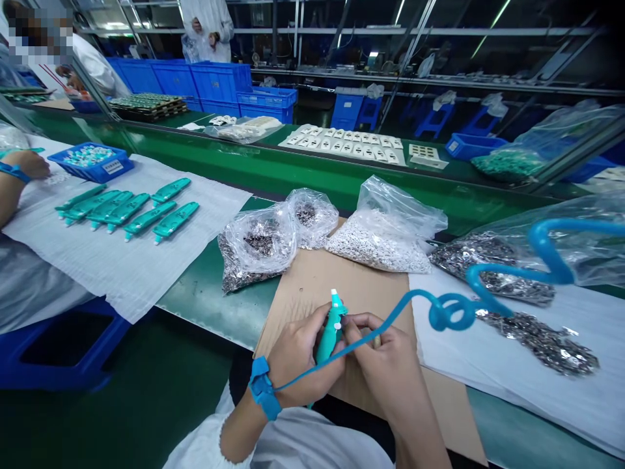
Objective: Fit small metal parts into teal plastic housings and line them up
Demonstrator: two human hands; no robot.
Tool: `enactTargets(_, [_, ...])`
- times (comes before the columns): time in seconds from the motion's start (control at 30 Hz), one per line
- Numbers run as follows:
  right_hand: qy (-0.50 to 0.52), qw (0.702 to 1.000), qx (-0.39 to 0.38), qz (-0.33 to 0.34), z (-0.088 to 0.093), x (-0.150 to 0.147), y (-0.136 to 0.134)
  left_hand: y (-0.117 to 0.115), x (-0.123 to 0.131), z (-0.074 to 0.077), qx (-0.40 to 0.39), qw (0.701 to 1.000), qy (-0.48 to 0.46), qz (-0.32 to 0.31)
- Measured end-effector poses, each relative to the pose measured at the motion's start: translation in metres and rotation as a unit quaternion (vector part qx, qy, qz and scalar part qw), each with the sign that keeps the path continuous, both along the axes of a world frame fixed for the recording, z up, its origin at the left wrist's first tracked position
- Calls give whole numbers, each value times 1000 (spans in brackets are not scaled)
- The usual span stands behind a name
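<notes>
A teal plastic handheld device (pixel 328 340) with a white tip and a small white button on its side stands tip-up over the cardboard. My left hand (pixel 299 355) is wrapped round its lower body. Fingertips of my right hand (pixel 383 355) are pinched together against the device's right side, below the tip. Whatever they hold, if anything, is too small to make out. A blue wrist strap (pixel 264 389) circles my left wrist, and its coiled blue cord (pixel 452 311) passes in front of both hands. Under my hands lies a brown cardboard sheet (pixel 293 286).
Bags of small metal parts (pixel 258 251) and a bag of white parts (pixel 385 244) border the cardboard. Loose metal pieces (pixel 547 342) lie right. Several teal devices (pixel 129 208) and a blue tray (pixel 95 166) sit left, near a co-worker's hand (pixel 29 166). Behind runs a green conveyor (pixel 273 169).
</notes>
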State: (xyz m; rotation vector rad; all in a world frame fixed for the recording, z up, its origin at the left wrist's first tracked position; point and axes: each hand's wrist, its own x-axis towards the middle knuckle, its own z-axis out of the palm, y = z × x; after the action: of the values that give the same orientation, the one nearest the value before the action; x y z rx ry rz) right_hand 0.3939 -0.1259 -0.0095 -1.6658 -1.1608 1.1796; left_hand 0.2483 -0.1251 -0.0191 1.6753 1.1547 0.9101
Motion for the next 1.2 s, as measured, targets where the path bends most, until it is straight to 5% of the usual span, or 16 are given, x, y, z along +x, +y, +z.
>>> enactTargets(0.33, [-73,995,10,-67,3,-14,-1,-3,2,-2,49,999,4,23])
enactTargets(0.97, [53,998,19,-39,-4,-8,2,2,-3,-3,26,999,25,-34])
enactTargets(1.2, [89,995,13,-36,-11,1,-2,1,-2,-4,-9,1000,-15,1])
